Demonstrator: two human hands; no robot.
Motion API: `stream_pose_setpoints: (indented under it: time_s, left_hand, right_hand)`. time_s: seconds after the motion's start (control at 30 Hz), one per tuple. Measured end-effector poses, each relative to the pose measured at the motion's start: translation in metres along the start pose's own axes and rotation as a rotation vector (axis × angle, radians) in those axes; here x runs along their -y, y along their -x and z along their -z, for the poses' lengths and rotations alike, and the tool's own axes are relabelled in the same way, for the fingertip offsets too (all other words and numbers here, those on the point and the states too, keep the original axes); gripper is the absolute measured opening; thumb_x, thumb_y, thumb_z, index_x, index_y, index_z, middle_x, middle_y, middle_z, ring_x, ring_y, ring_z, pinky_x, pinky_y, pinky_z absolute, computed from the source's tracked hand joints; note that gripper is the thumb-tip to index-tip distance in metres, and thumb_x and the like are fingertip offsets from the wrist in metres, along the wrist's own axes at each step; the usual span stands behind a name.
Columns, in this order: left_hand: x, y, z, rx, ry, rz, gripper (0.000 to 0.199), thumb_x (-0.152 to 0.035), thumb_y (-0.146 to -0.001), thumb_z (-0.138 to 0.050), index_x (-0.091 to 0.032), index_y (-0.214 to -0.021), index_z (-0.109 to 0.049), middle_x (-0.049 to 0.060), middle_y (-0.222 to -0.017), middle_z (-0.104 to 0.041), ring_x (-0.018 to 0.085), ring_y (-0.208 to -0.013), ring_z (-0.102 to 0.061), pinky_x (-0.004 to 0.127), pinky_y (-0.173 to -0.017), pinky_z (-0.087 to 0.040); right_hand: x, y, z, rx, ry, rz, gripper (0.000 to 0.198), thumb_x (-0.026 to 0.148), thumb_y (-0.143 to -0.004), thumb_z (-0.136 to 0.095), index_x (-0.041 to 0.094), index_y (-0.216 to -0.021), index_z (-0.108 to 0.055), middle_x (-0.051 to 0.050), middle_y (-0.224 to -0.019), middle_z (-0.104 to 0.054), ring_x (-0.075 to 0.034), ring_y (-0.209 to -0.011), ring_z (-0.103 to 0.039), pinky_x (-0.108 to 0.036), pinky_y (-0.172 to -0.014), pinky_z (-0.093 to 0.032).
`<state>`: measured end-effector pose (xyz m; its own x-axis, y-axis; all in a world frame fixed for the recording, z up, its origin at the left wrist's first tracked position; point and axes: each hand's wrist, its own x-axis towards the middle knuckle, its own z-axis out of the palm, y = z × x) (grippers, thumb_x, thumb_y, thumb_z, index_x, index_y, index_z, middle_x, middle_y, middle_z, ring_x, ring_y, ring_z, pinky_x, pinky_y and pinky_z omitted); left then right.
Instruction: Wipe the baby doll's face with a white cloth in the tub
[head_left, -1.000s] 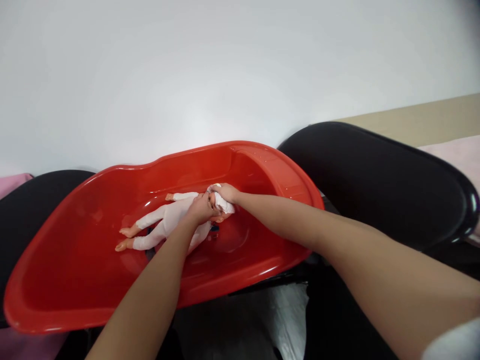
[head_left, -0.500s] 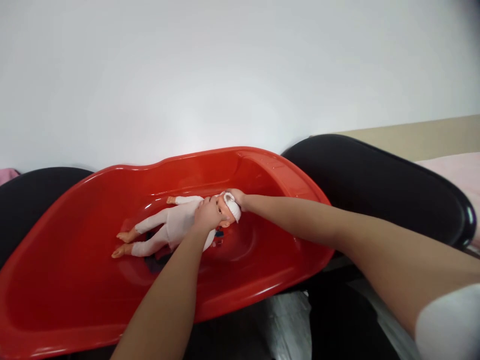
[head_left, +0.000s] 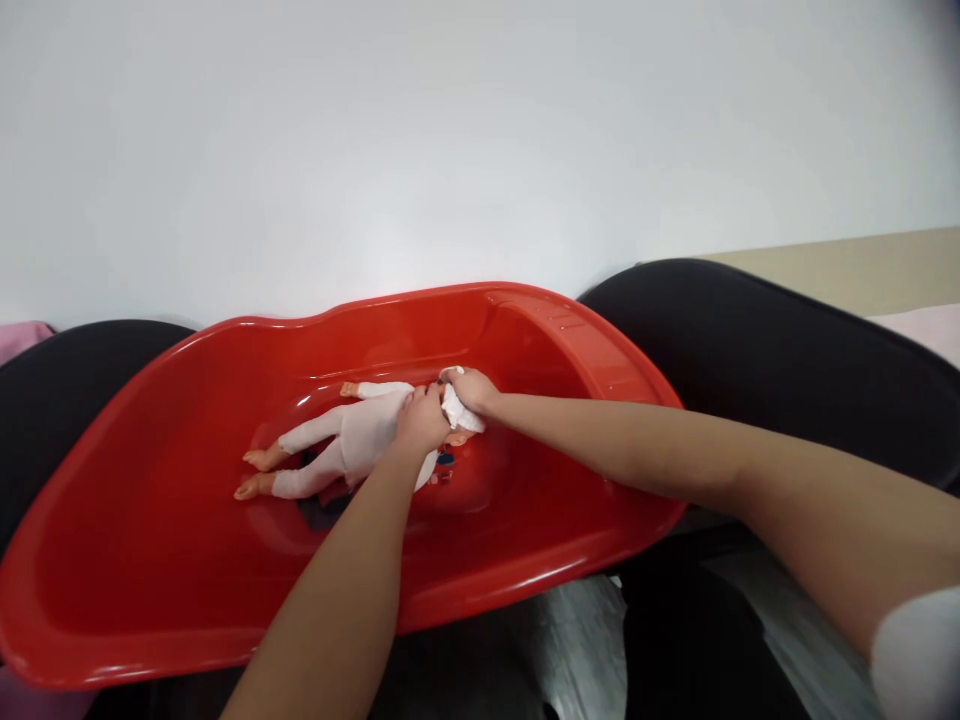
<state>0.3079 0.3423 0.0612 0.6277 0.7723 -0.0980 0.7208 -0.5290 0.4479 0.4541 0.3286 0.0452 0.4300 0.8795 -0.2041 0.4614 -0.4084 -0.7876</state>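
Red plastic tub [head_left: 150, 560] fills the centre of the frame, and the doll [head_left: 352, 440] lies in its basin. The left hand [head_left: 421, 420] clamps the doll's chest; the right hand [head_left: 471, 392] presses a white cloth [head_left: 459, 412] closed against its head. A hard rub could slide the doll on the slick plastic. High tub walls, open room toward lower left.
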Motion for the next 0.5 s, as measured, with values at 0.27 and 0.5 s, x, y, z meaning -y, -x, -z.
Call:
stream_pose_setpoints:
  time_s: [0.27,0.5]
  left_hand:
    - [0.0,-0.005,-0.005,-0.01,0.009,-0.006,0.065,-0.015,-0.081,-0.058,-0.019,-0.146,-0.046,0.018,-0.154,-0.047,0.032,-0.137,-0.047,0.044,-0.114,-0.036]
    - [-0.009,-0.002,0.002,-0.015,0.006,0.034,0.052,-0.027,-0.079,-0.063,-0.019,-0.131,-0.055,0.017,-0.148,-0.051,0.035,-0.135,-0.047,0.044,-0.108,-0.04]
  right_hand:
    - [0.006,0.026,-0.002,-0.101,0.237,0.353,0.033,0.042,-0.101,-0.044,0.023,-0.106,-0.071,-0.009,-0.12,-0.069,-0.025,-0.113,-0.06,-0.033,-0.097,-0.041]
    - [-0.004,0.009,0.003,0.025,-0.181,0.033,0.028,0.039,-0.099,-0.046,0.02,-0.093,-0.065,-0.005,-0.093,-0.073,-0.019,-0.084,-0.066,-0.024,-0.072,-0.048]
